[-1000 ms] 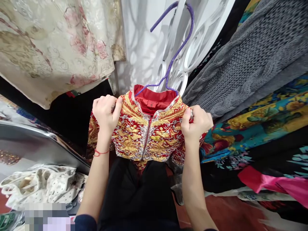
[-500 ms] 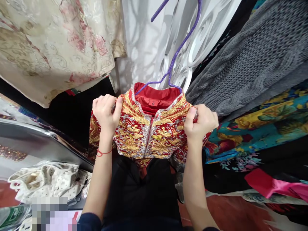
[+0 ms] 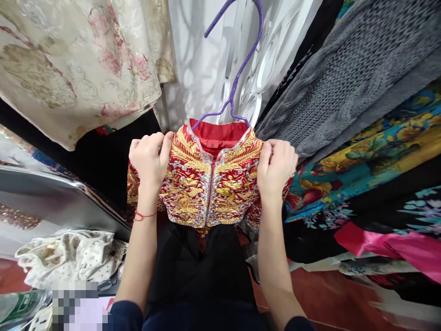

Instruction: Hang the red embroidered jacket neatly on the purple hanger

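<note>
In the middle of the head view is a red jacket with dense gold and silver embroidery, a stand-up collar and a front zip drawn up. A purple hanger sits inside it, its hook rising free above the neck. My left hand grips the shoulder at the left, fingers curled over the cloth. At the opposite shoulder, my right hand is closed on the fabric in the same way. Inside the collar a small red size label shows an S. The sleeves hang partly hidden behind my forearms.
A cream floral garment hangs upper left. Grey knitwear and a teal floral cloth hang at the right. White scrollwork stands behind the hanger. Lower left are a spotted white cloth bundle and a plastic bottle.
The hanger and jacket have shifted left in view, and more of the hook shows. My right hand has moved left, slightly closer to my left hand. Both keep their grip.
</note>
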